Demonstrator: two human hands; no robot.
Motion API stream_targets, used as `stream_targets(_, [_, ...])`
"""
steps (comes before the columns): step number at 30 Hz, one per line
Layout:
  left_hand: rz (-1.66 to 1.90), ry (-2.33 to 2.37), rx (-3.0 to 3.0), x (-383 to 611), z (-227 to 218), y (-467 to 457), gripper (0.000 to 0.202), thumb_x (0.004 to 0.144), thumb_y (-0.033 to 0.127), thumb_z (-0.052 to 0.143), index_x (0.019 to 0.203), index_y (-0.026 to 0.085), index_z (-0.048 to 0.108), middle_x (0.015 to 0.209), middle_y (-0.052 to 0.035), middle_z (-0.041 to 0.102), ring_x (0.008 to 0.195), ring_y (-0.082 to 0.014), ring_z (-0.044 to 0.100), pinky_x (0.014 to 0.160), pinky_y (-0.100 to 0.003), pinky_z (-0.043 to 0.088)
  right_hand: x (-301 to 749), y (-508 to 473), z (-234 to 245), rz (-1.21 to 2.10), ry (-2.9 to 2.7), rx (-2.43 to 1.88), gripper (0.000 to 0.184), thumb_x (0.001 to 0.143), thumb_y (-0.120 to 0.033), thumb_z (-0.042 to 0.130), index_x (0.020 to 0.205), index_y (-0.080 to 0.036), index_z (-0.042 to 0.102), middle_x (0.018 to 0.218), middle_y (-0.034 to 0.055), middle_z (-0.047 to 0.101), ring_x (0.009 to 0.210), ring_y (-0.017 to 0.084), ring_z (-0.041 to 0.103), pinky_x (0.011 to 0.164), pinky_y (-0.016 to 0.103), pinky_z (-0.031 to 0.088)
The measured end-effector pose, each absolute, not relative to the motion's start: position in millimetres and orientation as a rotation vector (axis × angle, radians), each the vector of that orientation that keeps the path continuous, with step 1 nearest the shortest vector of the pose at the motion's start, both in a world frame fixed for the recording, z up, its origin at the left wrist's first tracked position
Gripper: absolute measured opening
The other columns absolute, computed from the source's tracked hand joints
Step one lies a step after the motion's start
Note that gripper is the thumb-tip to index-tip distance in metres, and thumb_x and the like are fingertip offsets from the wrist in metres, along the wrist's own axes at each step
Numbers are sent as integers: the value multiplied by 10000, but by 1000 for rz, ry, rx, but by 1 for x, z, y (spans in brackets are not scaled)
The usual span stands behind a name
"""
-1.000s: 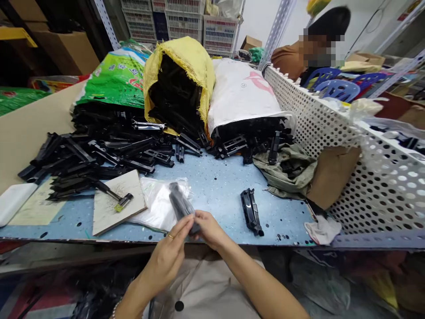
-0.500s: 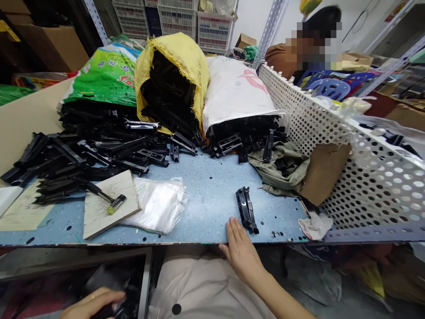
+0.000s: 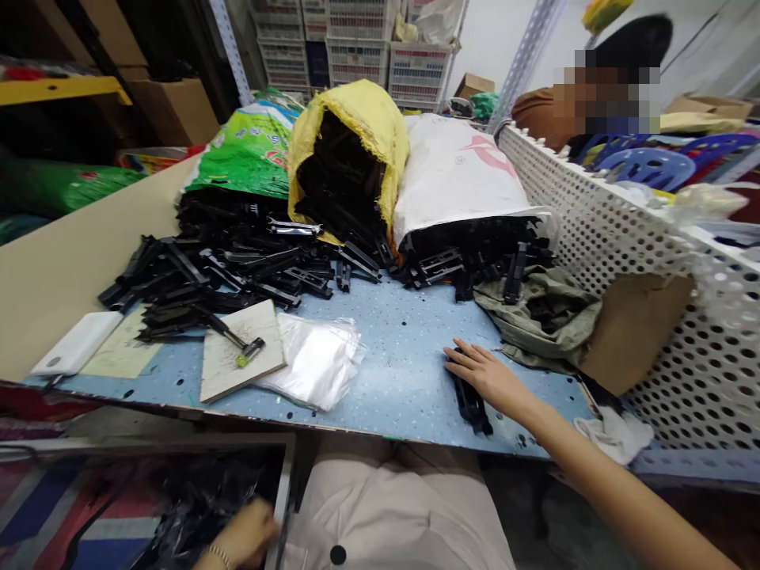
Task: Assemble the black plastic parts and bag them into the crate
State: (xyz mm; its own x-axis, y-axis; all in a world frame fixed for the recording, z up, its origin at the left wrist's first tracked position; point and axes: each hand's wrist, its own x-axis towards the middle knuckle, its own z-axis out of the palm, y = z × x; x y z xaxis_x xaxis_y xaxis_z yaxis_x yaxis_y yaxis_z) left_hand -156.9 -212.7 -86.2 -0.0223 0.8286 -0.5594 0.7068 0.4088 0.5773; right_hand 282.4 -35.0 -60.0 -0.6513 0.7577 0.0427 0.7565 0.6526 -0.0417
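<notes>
My right hand point(image 3: 484, 378) lies over a black plastic part point(image 3: 472, 408) near the table's front edge, its fingers stretched out across the part's far end. Low at the left, my left hand point(image 3: 246, 532) is at the right side of an open drawer point(image 3: 289, 475), beside black pieces in clear plastic point(image 3: 195, 507). It is blurred and its fingers are hidden, so what it holds, if anything, does not show. To the left of my right hand lies a stack of clear plastic bags point(image 3: 321, 360), partly under a pale board point(image 3: 229, 364) with a small hammer point(image 3: 249, 351) on it.
Many similar black parts point(image 3: 237, 269) are heaped along the back, before a green sack point(image 3: 243, 162), a yellow sack point(image 3: 392, 134) and a white sack point(image 3: 457, 170). A perforated white panel point(image 3: 599, 229) bounds the right side. Beyond it sits a person point(image 3: 537, 115).
My right hand has moved from the table's edge onto the black part. My left hand has shifted within the drawer area, away from the dark thing at its fingers. The view has turned left.
</notes>
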Motion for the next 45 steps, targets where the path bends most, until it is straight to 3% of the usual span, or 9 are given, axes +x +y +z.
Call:
stream_targets(2, [205,1770,1508,-142,-81,-171,297,874,296,527,605,172,553,536,18,537,545,-157,561,575,-284,456,279,-17,-57,64,-2893,-1212,368,864,-45,421,1062,-235,667,1184,85,650,1251,257,479,1018,451,352])
stream_targets(6, [712,1817,2059,-98,-59,-101,162,832,355,581,832,193,563,856,-56,610,813,-217,591,744,-335,468,268,-3,-58,207,-2846,-1421,204,879,-174,492,990,-203,661,928,101,662,869,215,619,743,316,458])
stream_targets(9, [726,1852,2151,-74,-58,-74,184,774,289,653,890,185,556,966,-98,584,927,-264,564,812,-389,461,258,-9,-66,503,-2582,-1624,237,897,-301,472,1000,-185,653,887,94,646,785,211,609,670,301,453])
stream_targets(11, [811,1794,1884,-74,-64,-64,37,809,217,579,785,191,568,872,-71,590,878,-238,567,812,-364,449,248,-20,-69,868,-2262,-1615,292,896,-373,470,1030,-188,653,894,81,654,806,212,606,708,315,462])
stream_targets(16, [1016,1568,1271,-95,-79,-49,151,715,295,642,627,182,593,622,3,575,622,-157,533,627,-268,420,196,-48,-61,1765,-1300,-1280,396,823,-500,596,1033,-172,672,796,39,658,647,146,561,593,265,450])
stream_targets(20, [1077,1530,1113,-96,-80,-44,279,591,362,736,559,175,530,527,49,502,512,-104,451,523,-227,353,127,-52,-53,2094,-893,-1008,350,721,-451,744,885,-146,697,709,16,636,572,98,541,547,221,451])
stream_targets(27, [1148,1413,933,-104,-76,-44,316,529,363,774,612,159,546,536,37,546,488,-86,462,498,-208,339,66,-26,-67,2218,-570,-915,279,633,-274,827,822,-105,710,707,35,677,536,79,566,521,191,510])
stream_targets(35, [1261,1372,822,-99,-83,-45,413,509,331,814,638,186,449,539,76,512,493,-65,442,496,-184,317,72,-28,-70,2261,-566,-864,282,657,-289,818,834,-95,714,679,27,672,527,80,562,486,178,495])
stream_targets(45, [1305,1297,766,-99,-80,-48,399,521,320,830,687,172,499,585,62,534,546,-72,482,539,-185,357,67,-30,-69,2247,-589,-865,298,633,-307,836,807,-105,702,656,11,659,511,73,542,493,186,463])
